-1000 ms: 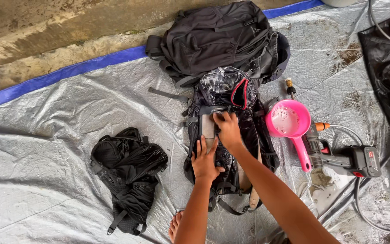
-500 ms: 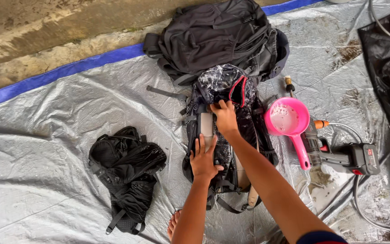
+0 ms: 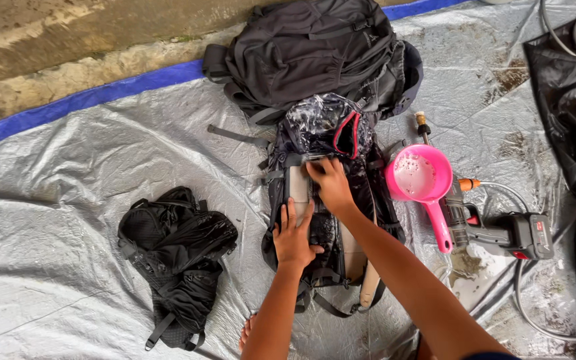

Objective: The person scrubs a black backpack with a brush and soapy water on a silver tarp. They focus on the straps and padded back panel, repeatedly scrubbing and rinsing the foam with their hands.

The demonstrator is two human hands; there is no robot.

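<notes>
Silver tarpaulin [image 3: 68, 220] with a blue edge covered the ground, wet and creased, and carried every item in view. Nearest the camera, a bare toe showed between the two forearms. The left hand [image 3: 295, 237] lay flat, fingers spread, on the lower middle of a wet dark backpack [image 3: 328, 200] lying lengthwise at the centre of the sheet; it gripped nothing. The right hand [image 3: 331, 183] rested just above it, fingers curled down onto a grey panel [image 3: 299, 190] of the same backpack; whether it pinched the fabric could not be determined. Left of the backpack, well apart, lay a small crumpled black bag [image 3: 175, 253]. Right of the backpack, just beside it, sat a pink scoop [image 3: 418, 177] with soapy water, its handle pointing toward the camera. Beside the scoop lay a grey spray gun [image 3: 501, 233] with a hose. Beyond the backpack, touching its top end, lay a large black backpack [image 3: 308, 53]. Farthest, bare concrete [image 3: 68, 60] bordered the sheet.
</notes>
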